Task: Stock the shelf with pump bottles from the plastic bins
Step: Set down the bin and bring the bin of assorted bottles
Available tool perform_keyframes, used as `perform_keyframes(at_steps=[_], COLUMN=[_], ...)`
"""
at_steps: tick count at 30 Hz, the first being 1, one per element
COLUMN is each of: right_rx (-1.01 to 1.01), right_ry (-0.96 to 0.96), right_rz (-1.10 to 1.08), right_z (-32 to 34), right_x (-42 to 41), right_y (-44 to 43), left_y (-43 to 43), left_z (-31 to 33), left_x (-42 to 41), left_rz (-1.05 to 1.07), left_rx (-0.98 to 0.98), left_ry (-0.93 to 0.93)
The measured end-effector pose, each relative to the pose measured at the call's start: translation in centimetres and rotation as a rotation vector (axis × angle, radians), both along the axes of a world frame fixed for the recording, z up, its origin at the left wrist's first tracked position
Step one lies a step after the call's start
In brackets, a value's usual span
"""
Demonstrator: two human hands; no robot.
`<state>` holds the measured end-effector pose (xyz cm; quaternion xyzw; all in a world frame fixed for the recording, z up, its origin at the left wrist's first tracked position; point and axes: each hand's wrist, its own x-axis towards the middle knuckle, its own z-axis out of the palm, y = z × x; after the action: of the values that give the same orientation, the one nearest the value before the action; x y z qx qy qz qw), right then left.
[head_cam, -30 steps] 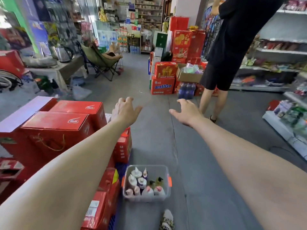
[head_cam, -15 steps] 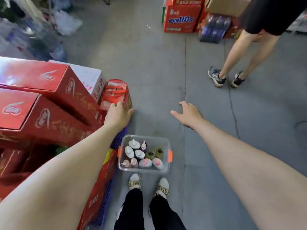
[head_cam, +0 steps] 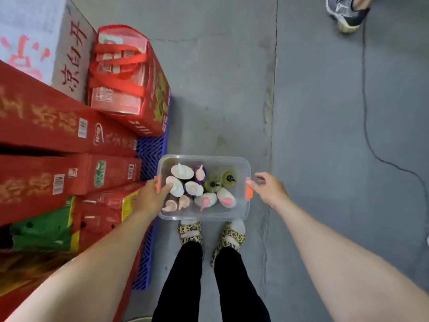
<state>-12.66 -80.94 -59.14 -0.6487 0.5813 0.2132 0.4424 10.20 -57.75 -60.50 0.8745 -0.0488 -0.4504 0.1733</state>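
A clear plastic bin [head_cam: 204, 214] with orange side handles stands on the grey floor just in front of my feet. Several pump bottles stand in it: white ones [head_cam: 182, 171], a purple one [head_cam: 200, 173], olive-green ones [head_cam: 228, 178] and pink-capped ones [head_cam: 225, 198]. My left hand [head_cam: 152, 197] is at the bin's left handle, thumb reaching over the rim toward a white bottle, fingers hidden below. My right hand [head_cam: 269, 189] is beside the right handle [head_cam: 248, 191], fingertips touching it, fingers loosely bent. No shelf is in view.
Stacked red cartons [head_cam: 65, 135] and a red strapped carry case [head_cam: 125, 73] sit on a blue pallet [head_cam: 151, 149] close on the left. A black cable [head_cam: 369, 126] runs over the floor at the right. Another person's sneaker [head_cam: 346, 12] is at the top right.
My view tipped down to the floor. Both hands dropped from the air in front of me to the two sides of the bin. The other person's legs slid nearly out of view.
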Motion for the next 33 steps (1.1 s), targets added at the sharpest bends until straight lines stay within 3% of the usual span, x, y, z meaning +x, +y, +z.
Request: perform_keyframes(at_steps=[5, 13, 17, 33], right_rx=[0.026, 0.035, 0.035, -0.035], right_ry=[0.037, 0.020, 0.013, 0.037], right_rz=[-0.133, -0.249, -0.263, -0.267], right_z=[-10.0, -20.5, -22.9, -27.2], right_x=[-2.2, -4.5, -4.7, -6.6], right_y=[1.1, 2.5, 2.5, 1.8], left_y=[1.5, 2.9, 3.7, 4.5], left_z=[-9.2, -19.3, -21.2, -23.1], left_x=[0.0, 0.0, 0.4, 1.4], left_rz=[0.131, 0.132, 0.103, 0.296], left_rx=[0.026, 0.031, 0.120, -0.013], left_ry=[0.033, 0.027, 0.005, 0.183])
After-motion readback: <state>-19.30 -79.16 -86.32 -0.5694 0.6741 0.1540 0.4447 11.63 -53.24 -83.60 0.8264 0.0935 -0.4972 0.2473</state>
